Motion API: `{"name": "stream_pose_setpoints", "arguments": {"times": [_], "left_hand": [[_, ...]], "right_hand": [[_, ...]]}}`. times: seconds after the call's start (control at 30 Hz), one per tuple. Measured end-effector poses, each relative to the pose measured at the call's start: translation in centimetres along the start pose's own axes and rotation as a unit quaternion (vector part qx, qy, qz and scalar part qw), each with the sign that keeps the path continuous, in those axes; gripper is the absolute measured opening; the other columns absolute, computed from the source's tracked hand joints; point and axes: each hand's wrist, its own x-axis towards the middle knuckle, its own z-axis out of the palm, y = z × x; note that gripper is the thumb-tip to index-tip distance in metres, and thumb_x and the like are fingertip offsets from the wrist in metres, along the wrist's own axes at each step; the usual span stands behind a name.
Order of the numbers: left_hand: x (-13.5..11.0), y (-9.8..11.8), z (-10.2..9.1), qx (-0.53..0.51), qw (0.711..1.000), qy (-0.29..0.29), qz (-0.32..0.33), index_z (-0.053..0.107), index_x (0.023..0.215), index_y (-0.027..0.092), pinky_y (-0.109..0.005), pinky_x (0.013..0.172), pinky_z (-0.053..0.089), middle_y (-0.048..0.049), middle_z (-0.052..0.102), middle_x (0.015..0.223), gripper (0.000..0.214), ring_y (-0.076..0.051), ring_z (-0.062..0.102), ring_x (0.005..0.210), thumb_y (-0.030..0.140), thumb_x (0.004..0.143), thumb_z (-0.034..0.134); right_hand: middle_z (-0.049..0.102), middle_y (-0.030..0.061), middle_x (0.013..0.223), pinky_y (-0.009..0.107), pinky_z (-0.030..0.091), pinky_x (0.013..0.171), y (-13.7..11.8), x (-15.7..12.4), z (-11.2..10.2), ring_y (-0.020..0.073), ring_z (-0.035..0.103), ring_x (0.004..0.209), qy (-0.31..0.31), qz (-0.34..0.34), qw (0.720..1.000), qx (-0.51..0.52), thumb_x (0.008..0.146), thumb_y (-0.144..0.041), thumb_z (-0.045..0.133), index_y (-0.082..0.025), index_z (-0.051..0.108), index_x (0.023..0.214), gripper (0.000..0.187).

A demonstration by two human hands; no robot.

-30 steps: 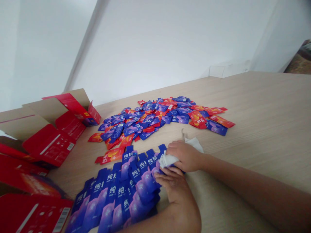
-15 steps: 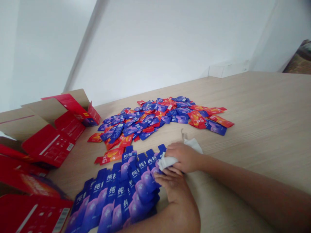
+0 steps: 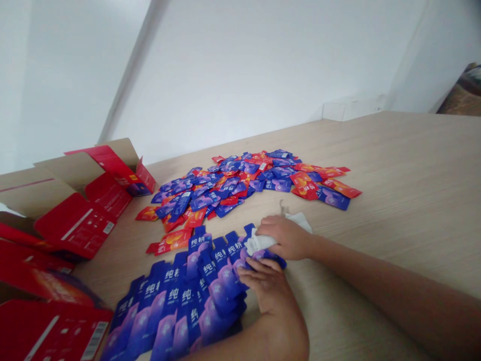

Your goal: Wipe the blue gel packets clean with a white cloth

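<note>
My right hand [image 3: 287, 236] is closed on a crumpled white cloth [image 3: 263, 243] and presses it against a blue-purple carton at the right end of the near row. The cloth sticks out on both sides of the hand. Just below, my left hand [image 3: 265, 281] lies with its fingers stretched over the same carton, whose blue edge shows between the two hands. Overlapping blue-purple cartons [image 3: 173, 296] with white lettering and small end tabs spread to the left of my hands. My palms and fingers hide part of the carton.
Beyond my hands lies a loose heap of blue and red-orange sachets [image 3: 229, 183] on the wooden table [image 3: 394, 200]. Red boxes [image 3: 80, 223] with raised flaps stand along the left. A small white box [image 3: 351, 108] sits at the back against the wall [image 3: 263, 65].
My right hand and the cloth have moved slightly up, uncovering more of the carton's blue edge at the right. My left hand has hardly moved.
</note>
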Motion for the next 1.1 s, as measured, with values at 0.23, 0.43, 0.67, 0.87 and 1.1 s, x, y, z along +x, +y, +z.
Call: {"name": "stream_pose_setpoints", "arguments": {"times": [0.23, 0.43, 0.67, 0.87, 1.1], "left_hand": [[-0.2, -0.4, -0.7, -0.044, 0.999, 0.002, -0.011, 0.061, 0.11, 0.008, -0.055, 0.084, 0.047, -0.0243, 0.061, 0.115, 0.041, -0.035, 0.059, 0.102, -0.006, 0.076, 0.042], [-0.1, -0.3, -0.5, -0.042, 0.999, -0.006, -0.008, 0.06, 0.111, 0.007, -0.056, 0.084, 0.047, -0.0257, 0.06, 0.116, 0.041, -0.036, 0.059, 0.102, -0.006, 0.076, 0.042], [-0.1, -0.3, -0.5, -0.011, 1.0, -0.011, 0.007, 0.059, 0.112, 0.006, -0.057, 0.084, 0.046, -0.0263, 0.061, 0.114, 0.041, -0.036, 0.059, 0.1, -0.004, 0.077, 0.042], [-0.2, -0.4, -0.6, 0.043, 0.999, -0.003, 0.013, 0.059, 0.112, 0.007, -0.053, 0.081, 0.049, -0.0255, 0.061, 0.114, 0.04, -0.035, 0.061, 0.098, -0.002, 0.077, 0.041], [-0.1, 0.2, 0.2, 0.077, 0.997, -0.009, 0.022, 0.059, 0.112, 0.007, -0.058, 0.081, 0.047, -0.0258, 0.062, 0.112, 0.039, -0.037, 0.061, 0.097, 0.001, 0.078, 0.04]], "right_hand": [[0.058, 0.0086, 0.093, 0.033, 0.034, 0.08, 1.1, 0.3, 0.3, 0.0224, 0.051, 0.091, -0.035, 0.065, 0.996, -0.041, 0.073, -0.022, 0.056, -0.016, 0.059, 0.098, 0.026], [0.057, 0.0088, 0.092, 0.033, 0.035, 0.079, 0.9, 0.1, -0.2, 0.0218, 0.051, 0.089, 0.001, 0.057, 0.998, -0.036, 0.074, -0.022, 0.054, -0.015, 0.059, 0.098, 0.025], [0.058, 0.0078, 0.089, 0.033, 0.035, 0.079, 0.3, 0.2, 0.1, 0.0213, 0.051, 0.086, -0.039, 0.014, 0.999, -0.015, 0.073, -0.022, 0.055, -0.015, 0.06, 0.093, 0.022], [0.058, 0.0088, 0.091, 0.033, 0.034, 0.079, 1.9, 0.0, -0.1, 0.0223, 0.051, 0.091, -0.008, 0.079, 0.996, -0.045, 0.076, -0.021, 0.053, -0.015, 0.06, 0.094, 0.021], [0.057, 0.0062, 0.084, 0.031, 0.035, 0.073, -0.1, 0.0, 0.1, 0.0203, 0.051, 0.08, -0.025, -0.021, 0.999, 0.001, 0.072, -0.025, 0.057, -0.016, 0.061, 0.086, 0.018]]}}
